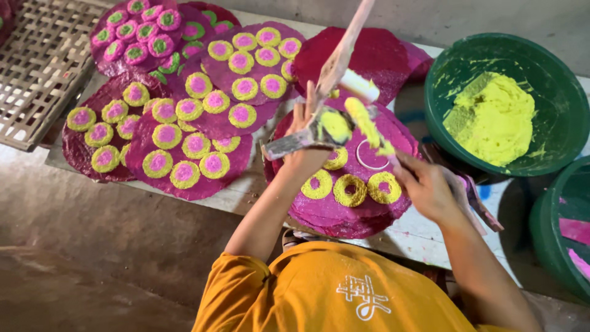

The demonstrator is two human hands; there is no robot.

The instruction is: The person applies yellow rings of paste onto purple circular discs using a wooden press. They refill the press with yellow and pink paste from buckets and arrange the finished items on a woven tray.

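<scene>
On the near middle of the table (424,237), a stack of magenta discs (344,209) is being decorated with yellow rings. Three finished rings (350,189) with pink centres are seen along the near edge of the top disc, a fourth is partly hidden behind the left hand, and a bare white ring mould (370,155) lies further in. Most of that disc is uncovered, so the work on it is judged to be about a third done.

To the left, several decorated discs (184,147) are spread out, each filled with yellow-and-pink rounds; at the far left a few carry green centres (138,31). To the far right of the stack, plain dark-red discs (381,58) are laid without any pattern.

The left hand (305,138) is raised above the stack, fingers pointing away, and is closed around a flat scraper (307,138) smeared with yellow paste; a long pale stick (344,49) rises from the same spot towards the far side, though how it is held cannot be told. The right hand (427,187) is held low over the right edge of the stack, with its fingers curled around a tool loaded with a strip of yellow paste (365,123) that points toward the scraper.

At the right, a green basin (553,80) with a lump of yellow paste is set within reach, and a second green tub (547,227) is cut off by the near right corner.
</scene>
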